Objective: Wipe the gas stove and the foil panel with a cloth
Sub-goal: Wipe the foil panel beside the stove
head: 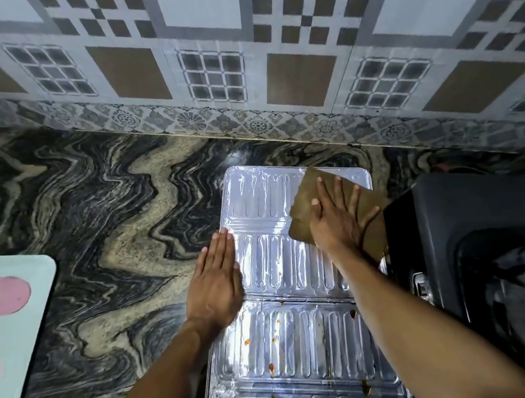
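Dim, soft, edge-warped; glare on foil panel [286, 327].

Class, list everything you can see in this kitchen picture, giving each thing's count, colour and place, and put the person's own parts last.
foil panel: one, silver with brown stains on its near sections, flat on the countertop, centre.
cloth: one, brown, on the panel's far right corner.
gas stove: one, black, right of the panel.
tray: one, pale green with pink patches, left edge.
countertop: one, black and beige swirled stone.
wall tiles: many, grey, white and brown, behind.
left hand: flat on the panel's left edge.
right hand: flat on the cloth.
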